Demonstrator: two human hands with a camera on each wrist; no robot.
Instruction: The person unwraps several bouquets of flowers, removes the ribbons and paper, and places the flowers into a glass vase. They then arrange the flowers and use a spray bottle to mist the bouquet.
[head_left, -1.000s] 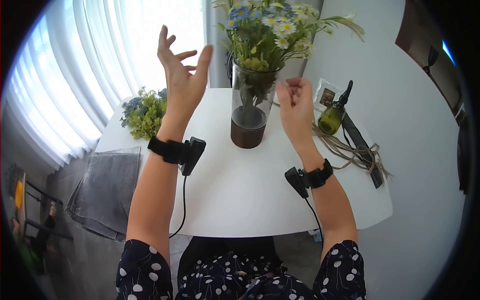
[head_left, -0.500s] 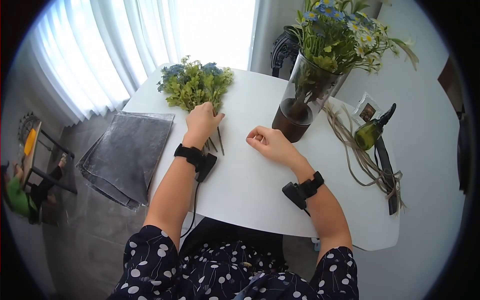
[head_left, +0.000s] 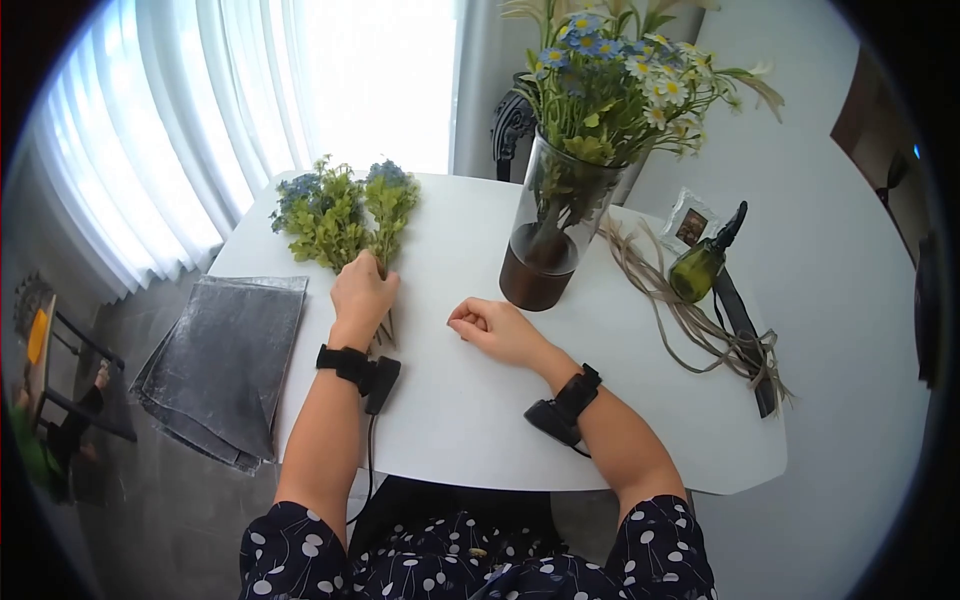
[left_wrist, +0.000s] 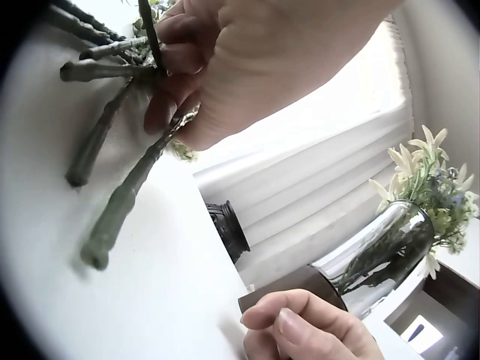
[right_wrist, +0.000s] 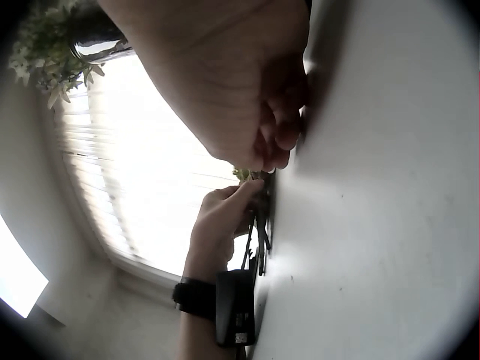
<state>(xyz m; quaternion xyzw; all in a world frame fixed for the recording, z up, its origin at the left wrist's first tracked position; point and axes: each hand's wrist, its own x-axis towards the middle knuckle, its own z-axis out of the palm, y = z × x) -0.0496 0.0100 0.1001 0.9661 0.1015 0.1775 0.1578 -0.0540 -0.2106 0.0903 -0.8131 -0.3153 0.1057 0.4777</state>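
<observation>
On the white tabletop (head_left: 440, 420), leafy blue flowers (head_left: 330, 222) in hand

Near the left side, we see the left hand (head_left: 362, 292) gripping the blue flowers by their stems (left_wrist: 116, 210), whose bare ends point toward the person. We find the right hand (head_left: 497, 331) just beside, fingers loosely curled and holding nothing we can make out. Behind it stands a glass vase (head_left: 532, 268) of blue and white daisies (head_left: 640, 80); dark gray sheets (head_left: 225, 345) lie at the left edge.

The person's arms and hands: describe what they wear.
Short dark sleeves printed with white dots on thin stems. Each wrist wears a black strap with a wedge-shaped black box; a thin black cable trails from the left one. Neither left hand nor right hand is gloved.
</observation>
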